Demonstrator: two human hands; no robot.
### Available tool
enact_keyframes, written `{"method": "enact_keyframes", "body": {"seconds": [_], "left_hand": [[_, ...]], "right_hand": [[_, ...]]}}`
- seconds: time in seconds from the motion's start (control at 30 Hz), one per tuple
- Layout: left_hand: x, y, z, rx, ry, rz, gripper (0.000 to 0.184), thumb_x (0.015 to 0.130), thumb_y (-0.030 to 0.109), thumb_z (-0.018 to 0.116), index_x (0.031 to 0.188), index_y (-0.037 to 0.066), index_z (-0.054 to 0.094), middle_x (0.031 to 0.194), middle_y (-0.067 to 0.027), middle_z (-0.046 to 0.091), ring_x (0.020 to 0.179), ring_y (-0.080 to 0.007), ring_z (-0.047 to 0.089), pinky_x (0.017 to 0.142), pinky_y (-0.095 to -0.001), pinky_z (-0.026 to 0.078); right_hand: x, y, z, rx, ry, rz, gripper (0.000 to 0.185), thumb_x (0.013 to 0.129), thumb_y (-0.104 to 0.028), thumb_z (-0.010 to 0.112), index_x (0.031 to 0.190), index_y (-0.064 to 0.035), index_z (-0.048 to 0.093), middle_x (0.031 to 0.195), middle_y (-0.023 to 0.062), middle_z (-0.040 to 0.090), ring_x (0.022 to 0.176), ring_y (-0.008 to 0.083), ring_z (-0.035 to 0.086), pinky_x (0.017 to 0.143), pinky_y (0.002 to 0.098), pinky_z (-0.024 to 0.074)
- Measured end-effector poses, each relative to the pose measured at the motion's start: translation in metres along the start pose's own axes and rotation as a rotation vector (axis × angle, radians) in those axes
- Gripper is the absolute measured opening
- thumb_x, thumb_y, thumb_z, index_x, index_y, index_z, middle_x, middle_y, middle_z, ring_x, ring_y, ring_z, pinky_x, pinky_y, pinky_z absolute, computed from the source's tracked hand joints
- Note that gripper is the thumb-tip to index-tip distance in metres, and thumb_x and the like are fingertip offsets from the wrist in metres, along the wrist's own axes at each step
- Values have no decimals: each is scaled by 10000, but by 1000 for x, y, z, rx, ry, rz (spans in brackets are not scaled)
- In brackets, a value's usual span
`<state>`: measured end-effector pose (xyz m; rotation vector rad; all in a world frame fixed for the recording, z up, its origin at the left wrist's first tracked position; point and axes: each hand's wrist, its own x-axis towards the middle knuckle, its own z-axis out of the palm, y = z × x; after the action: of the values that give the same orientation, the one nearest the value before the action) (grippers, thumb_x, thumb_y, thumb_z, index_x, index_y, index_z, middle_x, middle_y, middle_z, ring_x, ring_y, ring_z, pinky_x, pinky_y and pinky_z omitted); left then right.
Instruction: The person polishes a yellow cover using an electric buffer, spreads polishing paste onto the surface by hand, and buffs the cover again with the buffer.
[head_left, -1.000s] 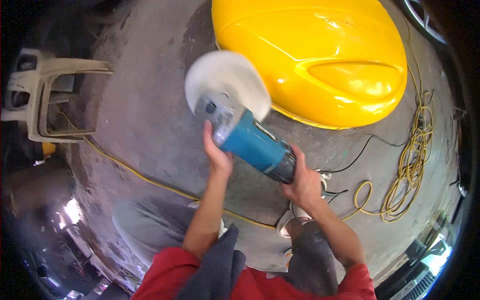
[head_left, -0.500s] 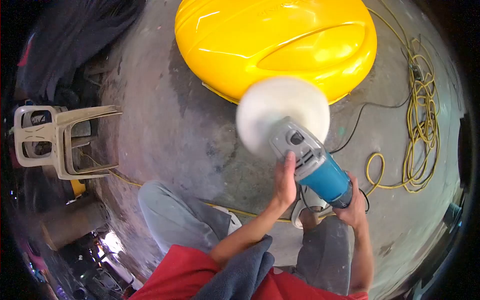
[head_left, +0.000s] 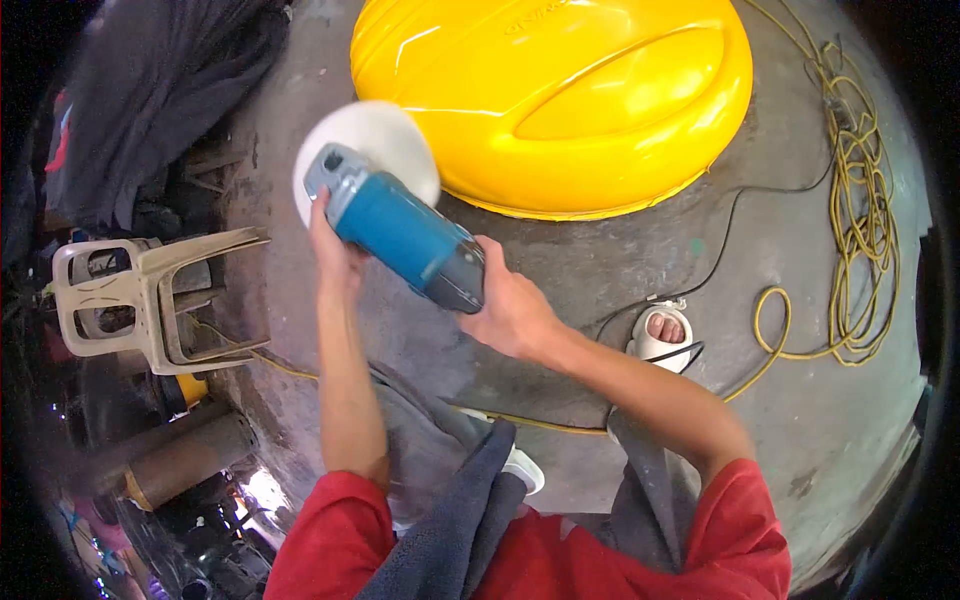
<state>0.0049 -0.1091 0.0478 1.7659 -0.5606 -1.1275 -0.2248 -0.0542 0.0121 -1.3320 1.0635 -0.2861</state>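
Observation:
A blue and grey power polisher (head_left: 405,232) is held out ahead of me in both hands. My left hand (head_left: 338,258) grips it near the grey head, its fingers partly hidden under the tool. Around the dark rear end wraps my right hand (head_left: 508,305). The round white polishing pad (head_left: 385,140) is at the left edge of the glossy yellow moulded shell (head_left: 560,110); whether it touches the shell I cannot tell. The shell lies on the floor and carries raised lettering and an oval ridge.
Stacked beige plastic chairs (head_left: 150,295) stand at the left, below a dark cloth (head_left: 160,100). A coiled yellow cord (head_left: 862,220) lies on the concrete floor (head_left: 580,270) at the right, with a black cable (head_left: 730,225) near it. A rusty cylinder (head_left: 190,455) sits lower left.
Both hands have carried the polisher left and slightly up, from the shell's lower front to its left edge. The pad was blurred before and its rim looks sharper now.

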Motion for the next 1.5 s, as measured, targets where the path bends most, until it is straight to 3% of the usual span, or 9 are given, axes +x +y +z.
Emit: {"method": "enact_keyframes", "body": {"seconds": [0.07,0.33,0.6,0.7,0.77,1.0,1.13,1.3,1.5], "left_hand": [[16,19,10,85,-34,22,600,885,586,455,1208,92,568,935,-83,676,762,-184,652,590,-327,489],[-16,64,93,364,-184,-11,602,878,588,456,1212,102,576,1002,-114,658,832,-253,647,714,-455,499],[-4,21,20,88,-25,13,573,896,555,466,1216,93,576,991,-87,677,783,-216,668,633,-393,525],[-9,28,29,141,-115,89,572,899,554,466,1208,85,576,991,-84,675,801,-217,666,638,-393,525],[-17,46,59,214,-189,23,504,941,453,472,1235,53,559,1113,-131,653,967,-243,648,880,-402,509],[-31,12,26,137,-44,-10,581,912,537,464,1231,61,559,1094,-115,661,952,-236,660,744,-400,535],[-37,-9,2,-15,-86,32,485,933,458,494,1188,58,595,1084,-94,671,1016,-225,640,895,-379,500],[-44,14,49,112,-124,0,484,944,461,479,1180,55,594,1069,-108,668,987,-225,644,871,-388,506],[-42,-10,12,19,-96,15,475,964,425,449,1210,38,571,1091,-103,663,977,-214,644,876,-366,502]], "right_hand": [[-3,-6,12,69,74,-17,887,733,-161,702,1408,-19,144,1033,324,605,951,477,613,836,479,489],[-43,-4,6,296,376,-61,864,756,-142,649,1407,9,101,937,337,619,851,511,621,783,503,496],[-25,-4,13,146,11,28,904,733,-136,664,1418,11,93,886,303,641,838,473,639,769,507,497],[-34,-3,12,236,46,71,924,741,-161,703,1421,-11,95,958,326,618,891,487,622,791,495,489],[-46,-2,17,283,148,66,923,743,-162,702,1421,-10,94,955,325,620,888,486,623,791,496,488],[-50,10,26,219,68,40,911,738,-163,684,1421,-4,102,864,303,642,814,481,633,755,526,500],[-47,16,31,136,-8,44,911,740,-174,687,1417,-8,101,863,303,642,807,479,633,752,528,498],[-64,17,34,238,215,71,910,736,-155,680,1416,-13,93,847,310,638,788,485,632,745,525,503],[-55,22,47,159,81,61,907,736,-142,675,1418,-20,91,840,312,635,786,495,628,748,531,501]]}}
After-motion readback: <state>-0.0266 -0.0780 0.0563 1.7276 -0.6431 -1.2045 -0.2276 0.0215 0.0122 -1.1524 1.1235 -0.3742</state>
